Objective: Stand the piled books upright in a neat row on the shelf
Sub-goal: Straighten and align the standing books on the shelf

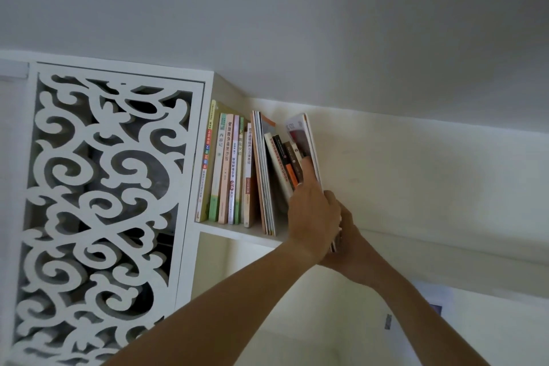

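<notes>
A row of upright books stands at the left end of the white shelf. Right of it a few thin orange-edged books and some small dark books lean to the left. At the right end a large thin book is held nearly upright. My left hand grips it, with fingers reaching up its left cover. My right hand holds the book's lower edge from the right and is mostly hidden behind the left hand.
A white carved fretwork panel closes the cabinet to the left of the books. A cream wall runs behind and to the right of the shelf, under a grey ceiling. A lower compartment opens under the shelf board.
</notes>
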Action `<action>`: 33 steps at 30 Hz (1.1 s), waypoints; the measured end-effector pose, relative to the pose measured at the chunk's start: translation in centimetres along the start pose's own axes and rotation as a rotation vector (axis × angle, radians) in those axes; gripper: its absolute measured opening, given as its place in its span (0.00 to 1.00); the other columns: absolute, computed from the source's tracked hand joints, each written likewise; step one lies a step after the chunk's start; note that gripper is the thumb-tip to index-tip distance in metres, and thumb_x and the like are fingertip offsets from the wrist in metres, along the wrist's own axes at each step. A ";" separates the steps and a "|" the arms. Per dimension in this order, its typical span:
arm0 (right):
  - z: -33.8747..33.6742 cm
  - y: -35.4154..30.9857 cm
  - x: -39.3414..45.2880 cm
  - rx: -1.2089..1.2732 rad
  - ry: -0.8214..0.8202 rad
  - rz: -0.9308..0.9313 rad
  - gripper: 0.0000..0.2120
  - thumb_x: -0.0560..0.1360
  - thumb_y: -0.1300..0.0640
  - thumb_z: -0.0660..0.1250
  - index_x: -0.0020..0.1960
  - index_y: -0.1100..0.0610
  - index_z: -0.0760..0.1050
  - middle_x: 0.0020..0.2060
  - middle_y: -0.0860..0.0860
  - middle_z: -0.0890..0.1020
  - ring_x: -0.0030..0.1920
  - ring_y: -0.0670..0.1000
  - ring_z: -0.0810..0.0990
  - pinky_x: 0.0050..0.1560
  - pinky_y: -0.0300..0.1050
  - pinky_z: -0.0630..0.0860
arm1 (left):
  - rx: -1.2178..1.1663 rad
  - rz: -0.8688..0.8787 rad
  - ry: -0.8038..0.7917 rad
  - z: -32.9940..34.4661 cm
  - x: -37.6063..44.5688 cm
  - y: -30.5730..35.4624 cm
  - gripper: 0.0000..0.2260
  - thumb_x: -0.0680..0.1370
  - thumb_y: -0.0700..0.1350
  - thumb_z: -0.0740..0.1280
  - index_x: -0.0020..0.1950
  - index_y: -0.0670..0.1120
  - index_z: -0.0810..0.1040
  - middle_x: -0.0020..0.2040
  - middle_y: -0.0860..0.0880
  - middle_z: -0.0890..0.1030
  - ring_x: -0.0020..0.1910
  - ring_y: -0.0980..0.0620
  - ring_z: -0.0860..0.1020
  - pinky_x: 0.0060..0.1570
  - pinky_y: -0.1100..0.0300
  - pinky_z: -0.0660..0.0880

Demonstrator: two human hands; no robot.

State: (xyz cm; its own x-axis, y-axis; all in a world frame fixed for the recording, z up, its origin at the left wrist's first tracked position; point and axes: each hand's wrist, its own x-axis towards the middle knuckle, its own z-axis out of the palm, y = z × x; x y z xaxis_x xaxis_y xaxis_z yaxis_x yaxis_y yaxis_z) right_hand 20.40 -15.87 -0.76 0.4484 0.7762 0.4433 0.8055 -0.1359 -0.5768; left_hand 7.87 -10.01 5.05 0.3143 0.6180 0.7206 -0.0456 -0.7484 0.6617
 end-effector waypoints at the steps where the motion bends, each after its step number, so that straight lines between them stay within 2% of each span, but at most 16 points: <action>1: -0.3 -0.3 -0.3 -0.021 -0.070 -0.020 0.71 0.53 0.27 0.80 0.80 0.37 0.36 0.79 0.43 0.57 0.77 0.48 0.62 0.74 0.55 0.67 | -0.017 0.019 0.012 -0.4 -0.1 0.1 0.29 0.85 0.40 0.62 0.83 0.47 0.53 0.57 0.49 0.79 0.50 0.51 0.82 0.54 0.56 0.83; 3: -1.3 -1.1 -1.1 -0.071 -0.224 -0.039 0.70 0.58 0.36 0.83 0.76 0.30 0.30 0.78 0.35 0.47 0.77 0.44 0.54 0.76 0.52 0.62 | -0.024 0.057 0.030 -1.5 0.0 0.4 0.28 0.85 0.39 0.62 0.82 0.48 0.54 0.47 0.55 0.74 0.40 0.56 0.80 0.45 0.64 0.82; 4: -1.8 -1.4 -1.3 -0.077 -0.291 -0.031 0.68 0.62 0.42 0.84 0.73 0.26 0.28 0.76 0.33 0.47 0.75 0.44 0.55 0.74 0.51 0.65 | -0.011 0.078 0.046 -2.3 0.1 0.6 0.27 0.85 0.40 0.62 0.82 0.48 0.56 0.44 0.57 0.73 0.36 0.58 0.79 0.38 0.68 0.80; 6: -2.5 -1.5 -0.9 -0.068 -0.319 -0.019 0.64 0.70 0.57 0.78 0.72 0.25 0.28 0.73 0.38 0.57 0.71 0.47 0.64 0.65 0.45 0.75 | -0.028 0.108 0.066 -3.9 0.2 1.0 0.28 0.84 0.40 0.62 0.82 0.49 0.55 0.40 0.58 0.74 0.34 0.57 0.80 0.32 0.67 0.79; 7: -2.5 -1.5 -0.4 -0.062 -0.252 -0.018 0.60 0.72 0.61 0.75 0.75 0.30 0.30 0.71 0.44 0.65 0.67 0.48 0.70 0.59 0.43 0.78 | -0.040 0.123 0.069 -4.6 0.2 1.2 0.30 0.84 0.39 0.61 0.83 0.50 0.53 0.39 0.60 0.72 0.35 0.56 0.81 0.32 0.65 0.80; 10: -1.7 -2.1 1.0 0.010 0.031 0.054 0.47 0.74 0.56 0.75 0.81 0.45 0.45 0.62 0.51 0.76 0.57 0.49 0.79 0.55 0.46 0.81 | -0.042 0.133 0.080 -6.2 0.1 1.5 0.34 0.85 0.39 0.60 0.85 0.52 0.45 0.39 0.64 0.65 0.34 0.57 0.79 0.32 0.65 0.78; 11: -1.2 -2.5 1.2 0.037 0.057 0.059 0.46 0.71 0.53 0.78 0.79 0.48 0.52 0.62 0.51 0.78 0.57 0.50 0.80 0.55 0.48 0.81 | -0.040 0.131 0.086 -6.6 0.1 1.3 0.35 0.85 0.40 0.60 0.85 0.52 0.43 0.40 0.64 0.66 0.34 0.58 0.78 0.33 0.65 0.79; 13: -0.1 -2.8 1.7 0.024 0.108 0.050 0.52 0.56 0.40 0.83 0.74 0.52 0.64 0.57 0.49 0.82 0.56 0.52 0.83 0.56 0.51 0.81 | -0.063 0.113 0.089 -7.2 0.5 0.2 0.36 0.85 0.39 0.61 0.85 0.56 0.42 0.47 0.60 0.72 0.37 0.57 0.81 0.35 0.60 0.83; 15: 1.0 -2.9 2.5 -0.045 0.199 0.062 0.60 0.49 0.31 0.75 0.75 0.53 0.62 0.56 0.51 0.82 0.55 0.55 0.83 0.54 0.54 0.81 | -0.067 0.087 0.075 -8.0 0.9 -1.3 0.37 0.85 0.40 0.61 0.85 0.58 0.42 0.55 0.54 0.78 0.41 0.55 0.84 0.35 0.56 0.85; 17: 2.3 -3.0 3.3 -0.092 0.270 0.091 0.63 0.52 0.28 0.74 0.78 0.46 0.50 0.58 0.54 0.79 0.56 0.58 0.81 0.55 0.60 0.81 | -0.048 0.079 0.080 -9.1 1.3 -2.7 0.35 0.85 0.40 0.61 0.84 0.59 0.45 0.58 0.52 0.81 0.42 0.56 0.85 0.34 0.56 0.85; 19: 3.6 -3.6 3.8 -0.207 0.341 0.103 0.54 0.62 0.32 0.74 0.77 0.46 0.49 0.58 0.56 0.77 0.57 0.61 0.79 0.54 0.63 0.80 | -0.046 0.094 0.083 -10.2 1.4 -3.5 0.35 0.85 0.39 0.61 0.84 0.60 0.46 0.59 0.55 0.79 0.41 0.59 0.83 0.34 0.56 0.85; 21: 4.3 -4.3 4.3 -0.345 0.455 0.145 0.45 0.70 0.35 0.71 0.76 0.51 0.54 0.57 0.58 0.77 0.57 0.63 0.78 0.52 0.59 0.80 | -0.078 0.121 0.075 -11.1 1.4 -4.1 0.34 0.85 0.40 0.61 0.81 0.65 0.49 0.62 0.56 0.78 0.45 0.58 0.84 0.35 0.54 0.86; 24: 4.5 -5.0 4.8 -0.511 0.529 0.184 0.47 0.71 0.30 0.66 0.77 0.54 0.51 0.50 0.56 0.80 0.48 0.60 0.82 0.42 0.51 0.76 | -0.048 0.143 0.080 -11.9 1.6 -3.9 0.28 0.85 0.41 0.60 0.74 0.66 0.51 0.67 0.50 0.79 0.52 0.51 0.86 0.38 0.52 0.86; 27: 4.3 -4.9 5.4 -0.551 0.559 0.146 0.48 0.71 0.28 0.64 0.77 0.54 0.49 0.42 0.54 0.80 0.39 0.57 0.82 0.38 0.49 0.80 | -0.033 0.181 0.083 -11.8 1.6 -3.3 0.36 0.85 0.40 0.61 0.79 0.69 0.44 0.66 0.51 0.79 0.51 0.50 0.86 0.37 0.51 0.86; 29: 3.6 -4.5 5.7 -0.518 0.588 0.135 0.48 0.71 0.28 0.65 0.77 0.54 0.49 0.40 0.53 0.79 0.37 0.57 0.81 0.37 0.49 0.78 | -0.042 0.203 0.096 -11.6 1.7 -2.9 0.40 0.84 0.38 0.61 0.81 0.68 0.40 0.64 0.51 0.80 0.48 0.52 0.86 0.36 0.51 0.86; 33: 2.3 -3.3 5.7 -0.348 0.761 0.160 0.40 0.71 0.33 0.68 0.71 0.55 0.57 0.43 0.57 0.80 0.39 0.62 0.81 0.37 0.51 0.74 | -0.038 0.168 0.124 -10.5 1.5 -2.3 0.36 0.84 0.41 0.61 0.82 0.64 0.44 0.49 0.60 0.76 0.42 0.56 0.85 0.34 0.54 0.85</action>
State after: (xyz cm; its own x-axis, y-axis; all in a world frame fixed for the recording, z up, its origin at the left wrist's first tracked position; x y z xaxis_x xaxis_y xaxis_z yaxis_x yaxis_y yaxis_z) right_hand 19.41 -9.63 2.05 0.6049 0.1227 0.7868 0.7274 -0.4871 -0.4833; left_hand -1.48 -4.80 6.81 0.1805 0.5118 0.8399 -0.1238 -0.8353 0.5356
